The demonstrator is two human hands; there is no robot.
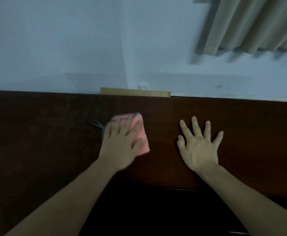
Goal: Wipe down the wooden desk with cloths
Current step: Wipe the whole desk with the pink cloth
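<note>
A pink cloth (137, 133) is pressed flat under the left hand (120, 142), fingers straight; the right hand (199, 142) is spread empty on the desk (250, 133) beside the cloth, where a wet patch could be smeared

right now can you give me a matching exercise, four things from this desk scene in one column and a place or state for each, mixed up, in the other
Things
1. left hand
2. right hand
3. pink cloth
4. curtain

Places or states
A. hangs at the upper right, by the wall
B. lies on the wooden desk under one hand's fingers
C. presses on the cloth, blurred
D. lies flat on bare wood, fingers spread, holding nothing

Pairs: 1-C, 2-D, 3-B, 4-A
</note>
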